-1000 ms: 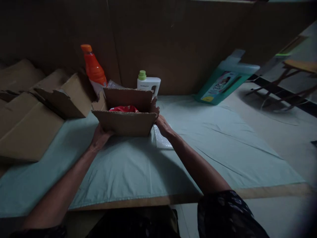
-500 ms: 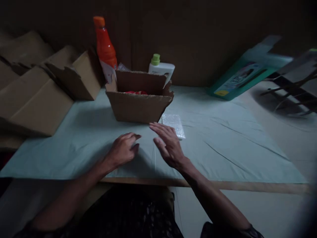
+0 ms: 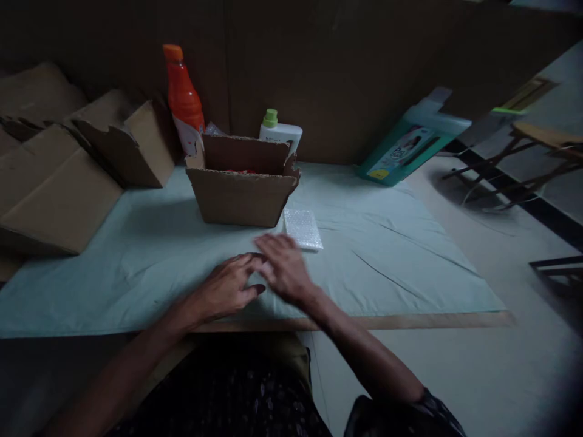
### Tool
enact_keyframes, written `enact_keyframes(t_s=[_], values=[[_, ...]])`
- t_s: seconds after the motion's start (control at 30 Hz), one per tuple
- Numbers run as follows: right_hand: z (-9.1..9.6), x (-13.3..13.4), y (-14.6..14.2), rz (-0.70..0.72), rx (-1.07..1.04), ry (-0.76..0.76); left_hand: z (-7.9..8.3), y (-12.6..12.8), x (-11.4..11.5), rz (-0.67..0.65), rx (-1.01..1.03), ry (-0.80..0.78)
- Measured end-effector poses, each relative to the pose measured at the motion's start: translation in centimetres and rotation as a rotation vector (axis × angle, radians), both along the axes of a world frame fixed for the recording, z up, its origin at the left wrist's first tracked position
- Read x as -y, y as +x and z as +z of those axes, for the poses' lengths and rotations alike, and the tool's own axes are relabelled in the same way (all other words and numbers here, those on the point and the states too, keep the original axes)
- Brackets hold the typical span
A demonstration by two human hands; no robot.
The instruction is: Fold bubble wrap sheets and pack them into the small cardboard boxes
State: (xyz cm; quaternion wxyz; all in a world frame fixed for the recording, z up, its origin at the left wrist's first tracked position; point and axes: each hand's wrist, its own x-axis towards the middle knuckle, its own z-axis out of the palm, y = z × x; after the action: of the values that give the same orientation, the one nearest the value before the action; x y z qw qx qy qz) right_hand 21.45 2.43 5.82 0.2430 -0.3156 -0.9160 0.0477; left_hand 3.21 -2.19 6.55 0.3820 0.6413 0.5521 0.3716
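My left hand (image 3: 230, 285) is over the near part of the cloth-covered table, fingers apart and holding nothing. Its fingertips meet or overlap my right hand (image 3: 285, 267), which is slightly blurred, with its fingers stretched out and nothing in its grasp. Just beyond my right hand lies a flat piece of bubble wrap (image 3: 303, 229). Behind the hands stands an open cardboard box (image 3: 239, 197) with torn upper edges. Something red (image 3: 241, 172) shows inside it, mostly hidden by the front wall.
Several cardboard boxes (image 3: 59, 188) crowd the left side. An orange bottle (image 3: 184, 97) and a white bottle with a green cap (image 3: 280, 130) stand behind the open box. A teal jug (image 3: 401, 149) is at the back right. Past the table, a wooden stool (image 3: 546, 136) stands on the floor.
My hands have come together; they were apart before, with the right now at the left's fingertips. The view has turned to the right, showing more floor and the stool.
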Motion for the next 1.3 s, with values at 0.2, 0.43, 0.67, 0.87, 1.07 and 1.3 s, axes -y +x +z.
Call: enact_keyframes(t_s=[0.2, 0.43, 0.67, 0.87, 1.07, 1.3], values=[[-1.8, -6.2, 9.0, -0.38, 0.16, -0.177, -1.6, -3.1, 2.0, 0.201, 0.037, -0.025], [-0.2, -3.1, 9.0, -0.319, -0.427, -0.552, -4.5, -0.4, 3.7, 0.134, 0.406, -0.207], [-0.9, -0.1, 4.7, -0.098, -0.794, -1.232, -4.0, -0.5, 3.5, 0.203, 0.84, -0.268], [-2.7, -0.1, 3.9, -0.337, -0.649, -0.933, -4.7, -0.6, 2.9, 0.431, 0.959, -0.433], [-2.2, 1.6, 1.2, -0.198, -0.321, -0.781, -4.5, 1.0, 2.8, 0.438, 1.001, -0.433], [-3.9, 0.1, 2.7, -0.251, -0.587, -0.851, -2.9, -0.5, 2.3, 0.338, 1.064, -0.382]])
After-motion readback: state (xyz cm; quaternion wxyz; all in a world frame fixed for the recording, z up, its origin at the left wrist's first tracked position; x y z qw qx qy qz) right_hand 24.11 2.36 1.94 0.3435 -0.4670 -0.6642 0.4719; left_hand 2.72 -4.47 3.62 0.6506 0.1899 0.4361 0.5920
